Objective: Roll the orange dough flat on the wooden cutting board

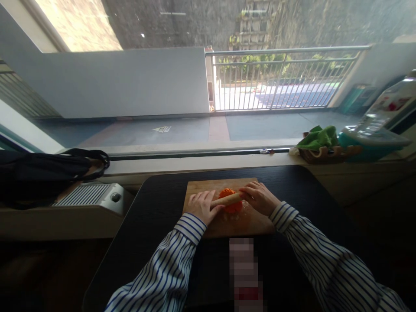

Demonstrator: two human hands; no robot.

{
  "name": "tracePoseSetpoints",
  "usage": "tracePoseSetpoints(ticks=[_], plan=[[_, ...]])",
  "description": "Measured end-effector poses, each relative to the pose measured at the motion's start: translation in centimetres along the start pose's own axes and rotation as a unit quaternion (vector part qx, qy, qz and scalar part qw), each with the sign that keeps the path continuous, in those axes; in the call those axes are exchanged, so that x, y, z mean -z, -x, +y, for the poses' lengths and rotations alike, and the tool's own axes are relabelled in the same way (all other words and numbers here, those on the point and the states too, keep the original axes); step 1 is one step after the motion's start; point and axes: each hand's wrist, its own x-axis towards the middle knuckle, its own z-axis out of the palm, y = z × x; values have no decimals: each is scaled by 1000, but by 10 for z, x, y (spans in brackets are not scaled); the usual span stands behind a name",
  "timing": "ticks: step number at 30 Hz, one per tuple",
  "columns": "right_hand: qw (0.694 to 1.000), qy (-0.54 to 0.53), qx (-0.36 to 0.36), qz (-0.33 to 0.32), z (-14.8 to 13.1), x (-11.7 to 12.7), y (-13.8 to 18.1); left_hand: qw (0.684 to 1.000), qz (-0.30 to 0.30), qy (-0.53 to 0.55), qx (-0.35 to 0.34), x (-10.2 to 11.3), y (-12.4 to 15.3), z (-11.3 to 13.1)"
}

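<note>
A wooden rolling pin (229, 199) lies across a round piece of orange dough (234, 207), covering its middle. My left hand (203, 205) is wrapped over the pin's left end. The fingers of my right hand (258, 197) close round its right end. Beneath the dough is a wooden cutting board (224, 227) with pale, flour-like smudges near the dough. The ends of the pin are hidden inside my hands.
The board rests on a black table (156, 242) against a windowsill. A green cloth (320, 138), a teal container (373, 145) and a large clear bottle (386, 106) stand at the right. On the left are a black bag (42, 173) and a white radiator (94, 195). A blurred-out patch covers the near table edge.
</note>
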Motion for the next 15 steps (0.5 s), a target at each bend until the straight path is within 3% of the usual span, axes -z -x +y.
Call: tracePoseSetpoints(ticks=[5, 10, 15], plan=[[999, -45, 9, 0, 5, -5, 12, 997, -43, 27, -62, 7, 8, -13], [998, -34, 12, -43, 4, -2, 16, 997, -17, 54, -59, 7, 3, -1], [999, -31, 31, -14, 0, -2, 20, 997, -38, 41, -50, 10, -2, 8]])
